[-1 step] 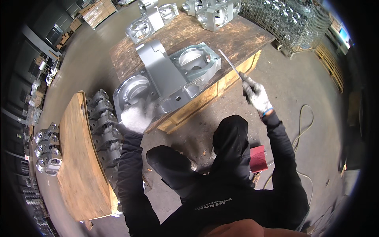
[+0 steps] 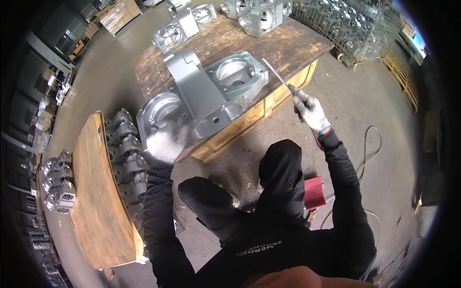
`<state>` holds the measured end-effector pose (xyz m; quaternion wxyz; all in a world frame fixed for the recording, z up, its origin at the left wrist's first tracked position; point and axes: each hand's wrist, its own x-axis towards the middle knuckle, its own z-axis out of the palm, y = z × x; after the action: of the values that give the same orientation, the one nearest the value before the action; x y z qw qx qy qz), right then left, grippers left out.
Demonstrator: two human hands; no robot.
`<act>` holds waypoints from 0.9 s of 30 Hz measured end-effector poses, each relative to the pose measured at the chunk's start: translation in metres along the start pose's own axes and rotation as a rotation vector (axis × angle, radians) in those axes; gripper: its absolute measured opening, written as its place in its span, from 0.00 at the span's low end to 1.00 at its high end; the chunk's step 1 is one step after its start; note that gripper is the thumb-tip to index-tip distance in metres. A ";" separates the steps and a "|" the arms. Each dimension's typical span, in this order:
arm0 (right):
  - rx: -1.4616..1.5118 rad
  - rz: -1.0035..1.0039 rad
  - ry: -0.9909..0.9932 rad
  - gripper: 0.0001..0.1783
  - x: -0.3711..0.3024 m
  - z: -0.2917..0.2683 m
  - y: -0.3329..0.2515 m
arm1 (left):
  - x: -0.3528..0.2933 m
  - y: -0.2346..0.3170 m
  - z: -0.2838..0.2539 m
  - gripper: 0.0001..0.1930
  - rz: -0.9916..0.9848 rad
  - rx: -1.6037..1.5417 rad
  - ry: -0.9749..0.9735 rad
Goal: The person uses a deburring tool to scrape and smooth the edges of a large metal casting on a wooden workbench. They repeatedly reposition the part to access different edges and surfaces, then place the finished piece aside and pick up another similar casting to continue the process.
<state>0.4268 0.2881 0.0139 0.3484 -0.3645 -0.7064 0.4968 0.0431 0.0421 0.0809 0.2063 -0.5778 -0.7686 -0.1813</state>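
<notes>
A large silver metal casting [image 2: 194, 86] with two round openings lies near the front edge of the wooden workbench [image 2: 293, 41]. My left hand [image 2: 165, 142], in a white glove, rests on the casting beside its left round opening. Its fingers look spread, though their tips are blurred. My gloved right hand [image 2: 309, 111] is closed around a long, thin grey file [image 2: 276, 73]. The file points up and left, and its tip is apart from the casting, just right of it. A dark red end shows below the right hand, partly hidden by the wrist.
More castings [image 2: 261, 19] stand at the bench's far side. To the left, a wooden board [image 2: 98, 201] stands beside rows of castings [image 2: 132, 149]. A wire cage [image 2: 355, 36] full of metal parts is at the far right. A cable [image 2: 362, 158] and a red object [image 2: 313, 192] lie on the floor.
My right hand and the file have shifted slightly left, and the dark red end now shows below the hand. My left hand stays on the casting.
</notes>
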 end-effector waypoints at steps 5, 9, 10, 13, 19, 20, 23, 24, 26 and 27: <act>0.018 0.049 -0.240 0.26 0.059 -0.020 0.012 | 0.000 -0.002 0.005 0.21 0.028 0.006 0.017; -0.163 -0.137 -0.274 0.26 0.119 -0.011 0.016 | 0.002 -0.001 0.010 0.26 0.050 0.071 0.042; -0.146 -0.244 -0.286 0.26 0.140 -0.002 0.015 | 0.003 -0.002 0.010 0.26 0.047 0.097 0.023; -0.217 -0.188 -0.301 0.23 0.184 0.017 0.003 | 0.002 -0.005 0.011 0.27 0.050 0.146 -0.006; -0.256 -0.397 -0.110 0.24 0.105 0.013 0.001 | 0.003 -0.012 0.017 0.27 0.026 0.130 -0.002; -0.281 -0.428 -0.030 0.24 0.083 0.014 0.005 | 0.003 -0.012 0.018 0.28 -0.007 0.115 -0.019; -0.595 -0.310 0.108 0.23 0.052 0.025 0.001 | 0.005 -0.016 0.019 0.28 0.033 0.207 0.007; -0.739 -0.234 0.148 0.23 0.051 0.029 -0.006 | 0.007 -0.017 0.020 0.27 0.054 0.208 0.045; -0.731 -0.427 0.264 0.21 0.053 0.037 -0.023 | 0.010 -0.019 0.019 0.27 0.045 0.172 0.057; -0.725 -0.523 0.293 0.21 0.055 0.041 -0.032 | 0.012 -0.019 0.019 0.28 -0.012 0.152 0.016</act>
<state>0.3599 0.3091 0.0409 0.4080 -0.3390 -0.8458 0.0568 0.0197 0.0563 0.0699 0.2546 -0.5544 -0.7819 -0.1284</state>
